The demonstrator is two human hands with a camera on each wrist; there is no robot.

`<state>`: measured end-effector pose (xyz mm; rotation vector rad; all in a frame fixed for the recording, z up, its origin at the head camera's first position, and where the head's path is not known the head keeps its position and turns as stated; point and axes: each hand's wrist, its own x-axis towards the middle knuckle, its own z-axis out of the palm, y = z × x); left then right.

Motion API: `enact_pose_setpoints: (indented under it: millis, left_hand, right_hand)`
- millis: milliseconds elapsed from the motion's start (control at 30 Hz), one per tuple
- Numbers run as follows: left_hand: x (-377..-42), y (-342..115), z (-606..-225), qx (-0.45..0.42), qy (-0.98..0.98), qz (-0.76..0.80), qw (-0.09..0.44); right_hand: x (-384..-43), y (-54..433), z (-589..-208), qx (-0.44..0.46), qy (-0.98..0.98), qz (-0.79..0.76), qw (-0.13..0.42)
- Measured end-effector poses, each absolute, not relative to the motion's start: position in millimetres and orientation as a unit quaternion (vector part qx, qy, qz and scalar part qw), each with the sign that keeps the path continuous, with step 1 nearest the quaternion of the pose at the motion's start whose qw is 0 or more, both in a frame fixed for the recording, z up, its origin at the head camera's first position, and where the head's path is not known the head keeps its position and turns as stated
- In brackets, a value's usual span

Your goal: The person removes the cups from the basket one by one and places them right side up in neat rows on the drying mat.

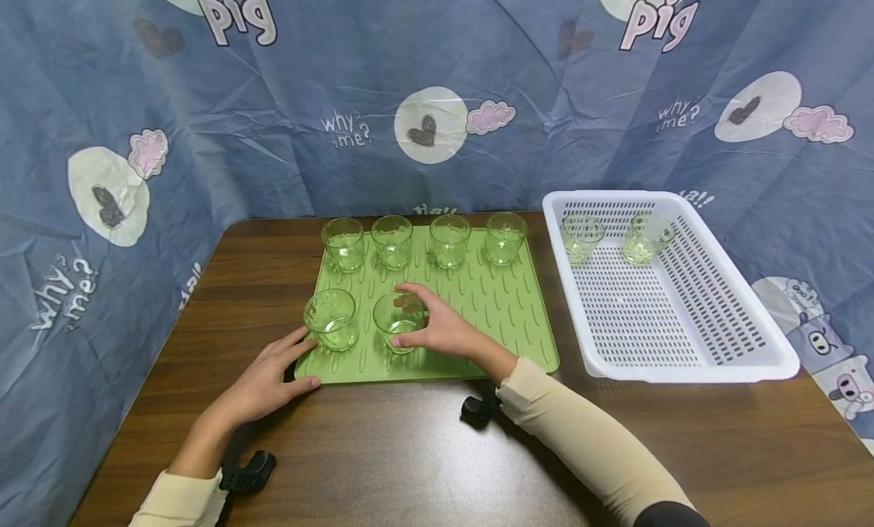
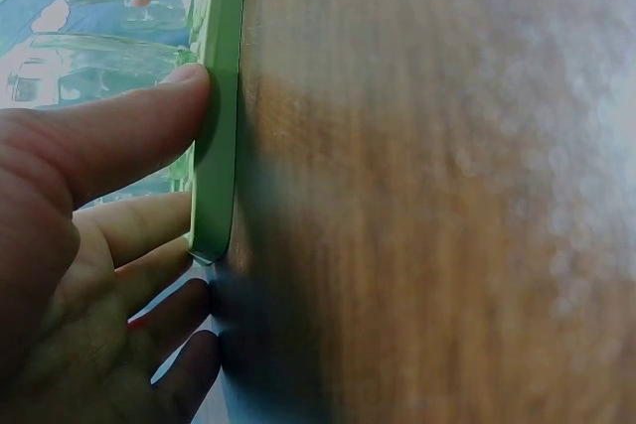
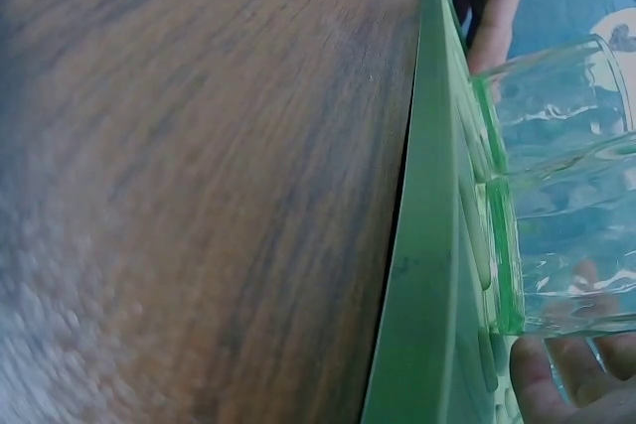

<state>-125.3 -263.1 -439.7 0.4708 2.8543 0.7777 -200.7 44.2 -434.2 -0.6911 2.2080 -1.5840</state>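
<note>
A green drying mat (image 1: 488, 315) with raised ridges lies on the table. My right hand (image 1: 440, 326) holds a clear green-tinted glass (image 1: 391, 315) in the mat's front row, thumb on the near side and fingers behind. This glass stands upright on the mat. Left of it stands another upright glass (image 1: 331, 318). At the mat's front left corner rests my left hand (image 1: 269, 379), fingers spread and holding no glass. In the left wrist view its thumb (image 2: 149, 131) touches the mat's green edge (image 2: 219, 146). Part of the held glass (image 3: 566, 255) also shows in the right wrist view.
Several glasses (image 1: 392, 243) stand in a row along the mat's back edge. Right of the mat is a white perforated plastic basket (image 1: 683, 375), with two glasses (image 1: 645, 239) at its far end. A blue printed cloth (image 1: 273, 155) hangs behind the brown table (image 1: 382, 451).
</note>
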Motion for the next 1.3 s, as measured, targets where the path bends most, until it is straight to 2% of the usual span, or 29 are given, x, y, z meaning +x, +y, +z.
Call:
enact_pose_setpoints:
  millis: [367,767,967,1300]
  left_hand:
    - [-125.9,-264.0,-439.7,0.153,0.951,0.257,0.082]
    - [-126.4,-263.5,-437.8,0.159,0.95,0.257,0.079]
    - [-125.6,-263.3,-438.6,0.161,0.95,0.255,0.077]
    - [-125.8,-263.1,-439.3,0.16,0.951,0.253,0.077]
  right_hand:
    - [-193.7,48.6,-426.8,-0.246,0.825,-0.495,0.114]
    - [-159.9,83.1,-396.0,-0.31,0.862,-0.399,-0.039]
    - [-144.1,117.2,-374.4,-0.336,0.863,-0.367,-0.086]
    - [-139.0,152.9,-358.7,-0.338,0.862,-0.338,-0.167]
